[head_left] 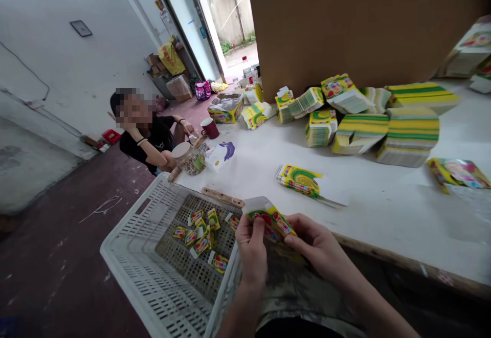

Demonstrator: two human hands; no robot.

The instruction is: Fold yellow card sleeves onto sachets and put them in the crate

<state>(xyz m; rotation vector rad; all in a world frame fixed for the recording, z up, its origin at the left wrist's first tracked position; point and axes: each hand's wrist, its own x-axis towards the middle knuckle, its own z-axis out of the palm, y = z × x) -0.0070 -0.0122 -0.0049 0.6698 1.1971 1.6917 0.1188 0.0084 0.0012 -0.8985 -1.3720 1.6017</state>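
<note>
My left hand and my right hand are both closed on one small printed carton, yellow, green and red with a white flap, held over the table's front edge. The left fingers pinch its left side, the right fingers its lower right corner. Just left of my hands stands a white slatted plastic crate with several small folded cartons lying on its bottom. A thin stack of flat cartons lies on the white table beyond my hands.
Tall stacks of flat yellow-green cartons lie at the back against a big brown cardboard box. Another person sits at the table's far left end, near a maroon mug and a jar. A wooden stick lies by the crate.
</note>
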